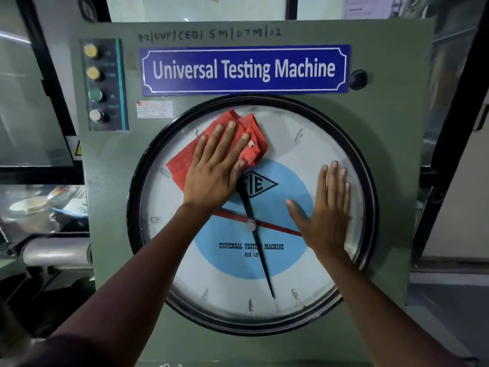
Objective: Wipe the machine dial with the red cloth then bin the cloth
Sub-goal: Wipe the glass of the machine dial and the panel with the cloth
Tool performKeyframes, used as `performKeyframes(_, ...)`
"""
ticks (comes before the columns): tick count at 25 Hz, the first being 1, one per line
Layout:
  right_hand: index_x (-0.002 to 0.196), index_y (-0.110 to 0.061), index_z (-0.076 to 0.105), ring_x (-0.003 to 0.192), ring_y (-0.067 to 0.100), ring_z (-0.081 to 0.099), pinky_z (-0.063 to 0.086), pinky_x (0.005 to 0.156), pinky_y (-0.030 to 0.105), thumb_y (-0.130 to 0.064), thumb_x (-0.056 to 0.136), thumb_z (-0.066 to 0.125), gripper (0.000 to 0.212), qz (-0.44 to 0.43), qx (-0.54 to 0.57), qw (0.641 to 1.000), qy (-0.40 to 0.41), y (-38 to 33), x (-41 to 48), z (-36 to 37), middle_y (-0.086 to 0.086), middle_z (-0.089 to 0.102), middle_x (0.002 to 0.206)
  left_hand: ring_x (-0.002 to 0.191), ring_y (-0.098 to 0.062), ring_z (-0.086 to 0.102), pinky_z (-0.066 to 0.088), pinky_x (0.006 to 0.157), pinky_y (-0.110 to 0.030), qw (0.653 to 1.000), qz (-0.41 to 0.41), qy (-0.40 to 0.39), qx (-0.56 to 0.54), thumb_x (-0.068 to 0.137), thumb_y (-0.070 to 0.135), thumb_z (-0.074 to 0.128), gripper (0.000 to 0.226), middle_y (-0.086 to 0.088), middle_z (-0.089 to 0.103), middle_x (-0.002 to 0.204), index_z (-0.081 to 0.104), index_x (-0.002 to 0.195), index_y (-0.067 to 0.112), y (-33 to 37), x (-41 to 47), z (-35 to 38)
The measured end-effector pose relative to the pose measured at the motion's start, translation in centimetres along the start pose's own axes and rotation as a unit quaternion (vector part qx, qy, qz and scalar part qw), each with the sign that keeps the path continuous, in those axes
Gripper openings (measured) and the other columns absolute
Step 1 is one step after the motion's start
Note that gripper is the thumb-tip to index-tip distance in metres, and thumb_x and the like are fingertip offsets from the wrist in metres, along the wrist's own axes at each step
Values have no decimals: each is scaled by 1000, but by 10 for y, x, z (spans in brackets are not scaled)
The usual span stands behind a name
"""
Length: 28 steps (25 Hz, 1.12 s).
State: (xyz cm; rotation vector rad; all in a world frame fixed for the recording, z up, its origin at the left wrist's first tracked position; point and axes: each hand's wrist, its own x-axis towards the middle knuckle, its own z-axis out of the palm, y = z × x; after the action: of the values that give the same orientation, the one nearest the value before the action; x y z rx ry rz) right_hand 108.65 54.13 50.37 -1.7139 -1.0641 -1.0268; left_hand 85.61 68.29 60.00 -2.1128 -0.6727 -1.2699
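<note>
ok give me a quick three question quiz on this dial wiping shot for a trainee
1. True or false: the red cloth is pressed against the lower right of the dial.
2. Which hand presses the cloth? A) left hand B) right hand C) both
3. Fill in: the blue sign above the dial reads "Universal ______ Machine".

Key
1. False: it lies on the upper left of the dial face.
2. A: the left hand lies flat on the cloth, while the right hand rests bare and open on the right side of the glass.
3. Testing
</note>
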Motion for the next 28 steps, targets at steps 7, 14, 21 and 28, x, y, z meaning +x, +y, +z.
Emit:
performKeyframes(7,172,-9,14,170,30,5,8,139,46,-75,98,46,104,-76,-28,996,-42,3,27,-5,14,8,181,164,-22,14,15,133,-46,986,-160,51,-20,114,42,31,53,-3,21,176,28,166,32,-23,-60,5)
performKeyframes(14,172,-9,10,170,30,6,8,139,46,-78,100,34,103,-86,-60,994,-23,5,28,-3,14,8,182,164,-26,14,20,132,-52,985,-163,36,-43,112,41,34,53,-6,23,175,36,164,28,-4,-58,-3)
performKeyframes(21,170,-5,21,168,31,18,20,136,49,-74,100,42,100,-101,-49,993,27,8,27,2,17,20,179,165,-28,6,12,133,-51,996,62,-41,-57,113,45,32,58,-6,15,177,24,167,26,86,21,14)
performKeyframes(28,170,-6,20,168,31,17,19,137,49,-75,99,46,102,-94,-51,994,13,8,27,-3,17,20,179,163,-26,17,18,133,-47,999,41,18,-26,114,41,34,53,-5,25,175,32,165,25,23,5,4)
